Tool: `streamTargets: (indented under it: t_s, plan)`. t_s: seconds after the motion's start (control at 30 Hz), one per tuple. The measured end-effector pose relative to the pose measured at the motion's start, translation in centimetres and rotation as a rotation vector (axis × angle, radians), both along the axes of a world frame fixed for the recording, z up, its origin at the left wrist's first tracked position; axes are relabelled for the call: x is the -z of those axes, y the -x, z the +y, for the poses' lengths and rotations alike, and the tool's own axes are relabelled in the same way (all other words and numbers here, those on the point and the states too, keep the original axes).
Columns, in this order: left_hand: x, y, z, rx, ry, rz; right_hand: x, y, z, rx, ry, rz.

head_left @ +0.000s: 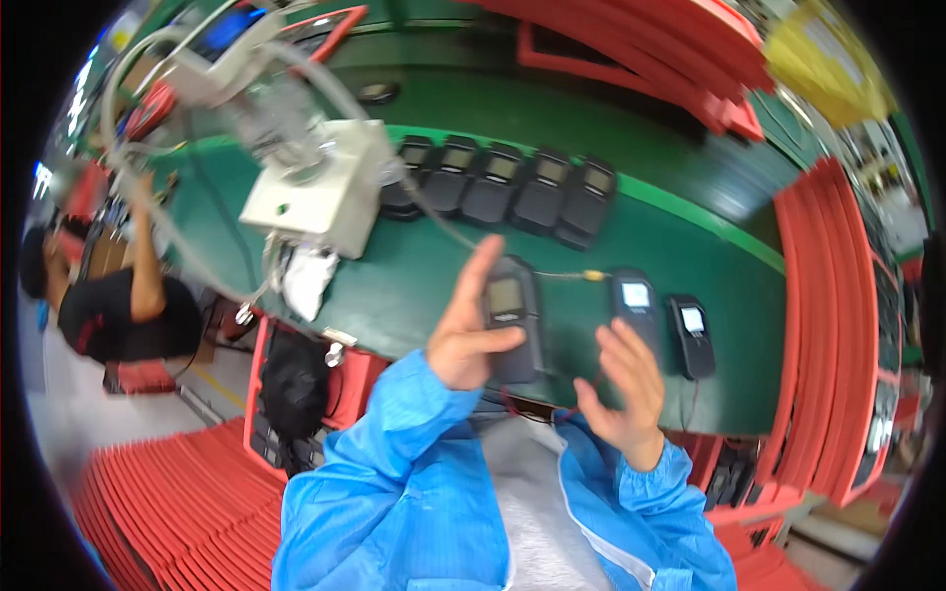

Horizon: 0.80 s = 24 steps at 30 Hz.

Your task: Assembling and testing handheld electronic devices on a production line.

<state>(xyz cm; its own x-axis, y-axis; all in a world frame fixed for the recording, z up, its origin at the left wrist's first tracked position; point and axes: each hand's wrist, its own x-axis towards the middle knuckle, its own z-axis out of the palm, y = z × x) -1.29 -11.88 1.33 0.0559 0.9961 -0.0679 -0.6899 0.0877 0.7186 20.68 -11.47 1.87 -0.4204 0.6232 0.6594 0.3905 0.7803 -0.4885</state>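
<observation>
My left hand (pixel 465 333) grips a dark handheld meter (pixel 512 320) with a small grey screen, thumb across its side, fingers behind it. My right hand (pixel 623 386) hovers empty with fingers spread, just below a second meter (pixel 636 307) whose screen is lit, lying on the green bench (pixel 414 286). A third lit meter (pixel 692 335) lies to its right. A thin cable with a yellow plug (pixel 591 276) runs between the meters. Both sleeves are blue.
A row of several dark meters (pixel 503 185) lies further back on the bench. A white box with tubes and hoses (pixel 315 187) hangs at the left. Red trays (pixel 828 325) are stacked right, behind and below. Another person (pixel 118 305) works at far left.
</observation>
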Motion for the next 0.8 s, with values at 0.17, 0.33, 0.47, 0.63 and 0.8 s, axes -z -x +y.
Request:
streamTargets:
  t_s: [0.17,0.33,0.47,0.63,0.8]
  plan:
    - [0.5,1.5,-0.1,-0.024,0.006,0.147,0.5,-5.9,1.2,0.358,0.017,-0.043]
    - [1.0,0.2,0.5,0.069,-0.041,0.328,1.3,-10.0,0.8,0.622,0.224,-0.072]
    - [1.0,-1.3,0.7,0.101,-0.096,0.435,1.5,-11.3,1.0,0.628,0.371,-0.027]
    - [0.9,-2.0,0.7,0.154,-0.094,0.453,1.4,-12.0,1.6,0.482,0.537,0.106]
    - [1.1,-1.9,0.8,0.201,-0.083,0.502,0.7,-11.7,2.3,0.406,0.616,0.110]
